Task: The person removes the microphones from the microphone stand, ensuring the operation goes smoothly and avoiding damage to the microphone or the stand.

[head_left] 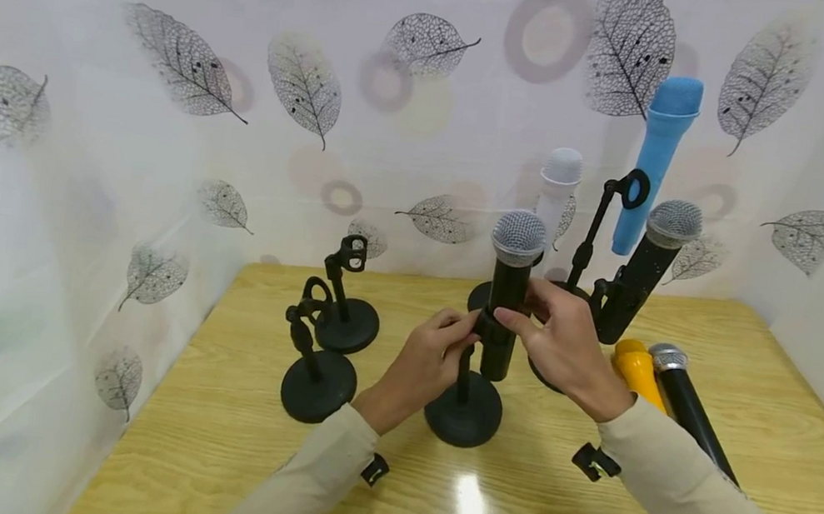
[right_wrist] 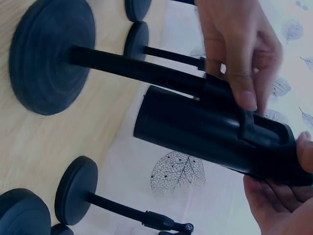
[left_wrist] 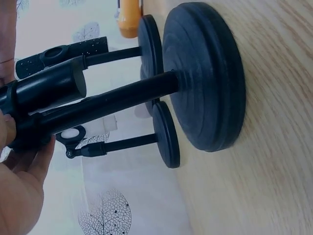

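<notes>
In the head view, a black microphone [head_left: 508, 288] with a silver mesh head stands nearly upright at a black desk stand [head_left: 463, 413]. My right hand [head_left: 569, 340] grips its body below the head, thumb in front. My left hand [head_left: 423, 363] pinches the stand's holder from the other side. The right wrist view shows the holder's clip [right_wrist: 247, 125] around the microphone body [right_wrist: 190, 129], beside the stand's pole [right_wrist: 137, 68]. From the left wrist, the microphone's lower end [left_wrist: 58, 85] juts out beside the pole, above the round base [left_wrist: 203, 78].
Two black stands [head_left: 319, 385] with bare holders are at the left. Behind my hands are a white microphone [head_left: 561, 176], a blue microphone [head_left: 659, 157] and a black microphone [head_left: 640, 273] on a stand. A yellow microphone [head_left: 639, 373] and another black microphone [head_left: 693, 408] lie at the right.
</notes>
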The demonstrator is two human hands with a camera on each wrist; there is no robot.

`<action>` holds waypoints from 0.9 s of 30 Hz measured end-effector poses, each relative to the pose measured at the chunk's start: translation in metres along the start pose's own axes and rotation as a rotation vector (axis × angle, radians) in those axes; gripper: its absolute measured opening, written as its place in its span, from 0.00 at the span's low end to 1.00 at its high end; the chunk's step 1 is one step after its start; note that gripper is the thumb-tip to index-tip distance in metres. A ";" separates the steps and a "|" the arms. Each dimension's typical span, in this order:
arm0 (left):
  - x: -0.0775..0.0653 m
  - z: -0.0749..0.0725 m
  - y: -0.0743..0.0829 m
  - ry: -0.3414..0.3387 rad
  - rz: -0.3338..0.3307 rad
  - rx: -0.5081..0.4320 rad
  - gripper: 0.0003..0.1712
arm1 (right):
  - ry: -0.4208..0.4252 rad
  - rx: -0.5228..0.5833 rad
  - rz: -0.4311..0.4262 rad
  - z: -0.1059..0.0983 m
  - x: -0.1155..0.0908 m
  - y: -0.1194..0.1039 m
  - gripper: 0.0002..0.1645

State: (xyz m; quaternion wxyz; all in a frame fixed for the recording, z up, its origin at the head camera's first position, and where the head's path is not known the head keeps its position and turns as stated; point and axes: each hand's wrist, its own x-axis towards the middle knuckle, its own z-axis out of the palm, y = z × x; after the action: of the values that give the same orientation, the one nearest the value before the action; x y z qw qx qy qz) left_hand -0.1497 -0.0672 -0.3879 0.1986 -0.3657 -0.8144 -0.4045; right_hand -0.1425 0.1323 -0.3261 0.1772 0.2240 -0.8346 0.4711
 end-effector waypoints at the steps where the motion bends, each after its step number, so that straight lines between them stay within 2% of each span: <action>1: 0.000 0.000 0.000 -0.002 -0.001 0.001 0.21 | 0.001 -0.002 0.001 0.000 0.000 0.000 0.15; 11: 0.001 0.000 0.001 -0.011 -0.003 0.003 0.22 | 0.023 -0.045 -0.023 -0.002 0.001 -0.002 0.14; 17: 0.000 -0.002 -0.001 0.009 -0.001 -0.018 0.20 | -0.025 -0.034 -0.009 -0.003 0.002 0.000 0.18; 22: -0.001 0.000 -0.003 0.022 0.005 -0.027 0.20 | -0.067 0.023 -0.002 -0.006 -0.003 0.011 0.22; 27: -0.002 0.002 -0.002 0.022 -0.011 -0.037 0.21 | -0.022 0.017 -0.033 -0.002 -0.004 0.012 0.19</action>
State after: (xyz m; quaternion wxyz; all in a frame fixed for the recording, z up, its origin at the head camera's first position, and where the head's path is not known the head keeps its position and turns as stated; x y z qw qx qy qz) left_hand -0.1505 -0.0673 -0.3913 0.1984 -0.3603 -0.8066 -0.4245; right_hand -0.1450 0.1407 -0.3356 0.1739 0.2442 -0.8286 0.4729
